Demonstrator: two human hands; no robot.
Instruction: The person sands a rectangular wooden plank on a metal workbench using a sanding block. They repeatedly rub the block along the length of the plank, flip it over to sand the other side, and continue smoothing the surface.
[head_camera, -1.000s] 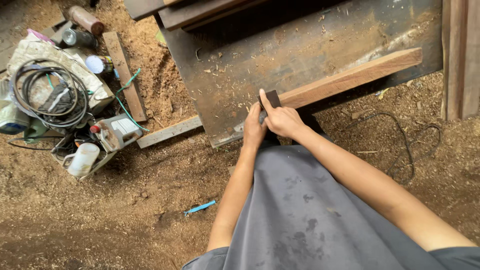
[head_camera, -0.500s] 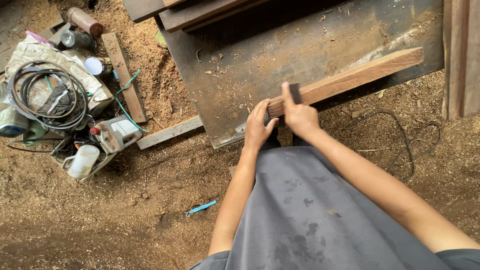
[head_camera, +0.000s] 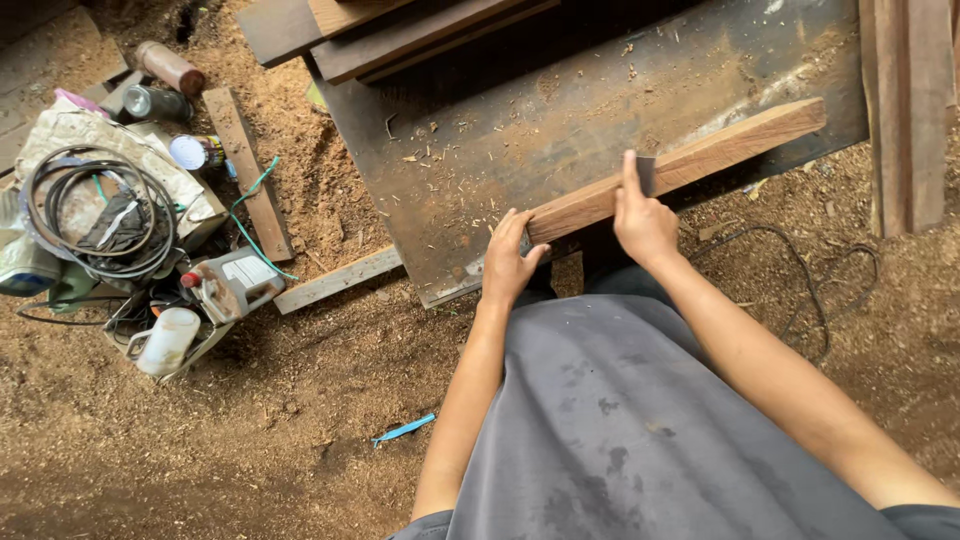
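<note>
A long reddish wooden plank (head_camera: 720, 152) lies slanted over a dark metal sheet (head_camera: 560, 110), its far end up at the right. My left hand (head_camera: 510, 258) grips the plank's near end. Farther along the plank, my right hand (head_camera: 640, 215) presses a small dark flat block (head_camera: 647, 172) against its top face. My grey shirt fills the bottom of the view.
Sawdust covers the ground. At left sit a coil of black cable (head_camera: 95, 210), a white jug (head_camera: 165, 340), cans and a bottle (head_camera: 168, 66). Loose wood strips (head_camera: 335, 280) lie nearby, boards are stacked at top and right, and a black cord (head_camera: 800, 270) trails at right.
My right hand has slid the dark block along the plank away from me, toward the right. My left hand has stayed on the plank's near end.
</note>
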